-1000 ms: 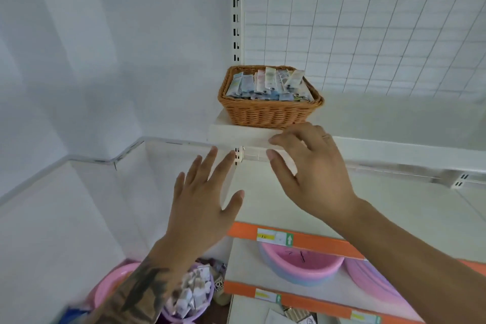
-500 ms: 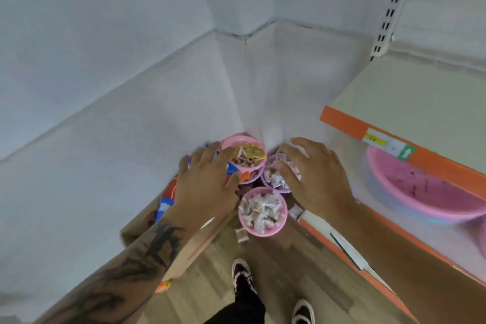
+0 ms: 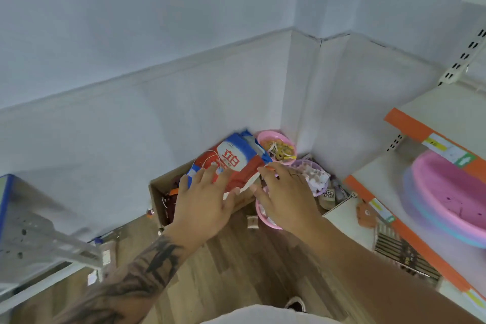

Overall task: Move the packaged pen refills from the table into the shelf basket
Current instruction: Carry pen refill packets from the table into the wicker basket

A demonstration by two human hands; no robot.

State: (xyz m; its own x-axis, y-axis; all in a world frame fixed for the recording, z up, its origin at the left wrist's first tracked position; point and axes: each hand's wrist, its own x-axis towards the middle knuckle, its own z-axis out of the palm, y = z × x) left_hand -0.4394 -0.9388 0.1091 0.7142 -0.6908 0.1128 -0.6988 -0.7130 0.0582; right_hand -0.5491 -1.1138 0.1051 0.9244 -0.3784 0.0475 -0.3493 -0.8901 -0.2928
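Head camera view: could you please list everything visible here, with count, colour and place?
Packet: one, red, white and blue, atop the cardboard box.
Cardboard box: one, brown, floor corner.
Small bowls: three, pink or lilac, by the corner; one holds yellowish bits, one pale pieces, one mostly hidden.
Basins: stacked, pink over blue, on the right shelf.
Shelf edges: orange, right.
Metal bracket: one, grey, left.
Floor: wood-look.
Left hand: open, over the packet.
Right hand: open, above the bowls.
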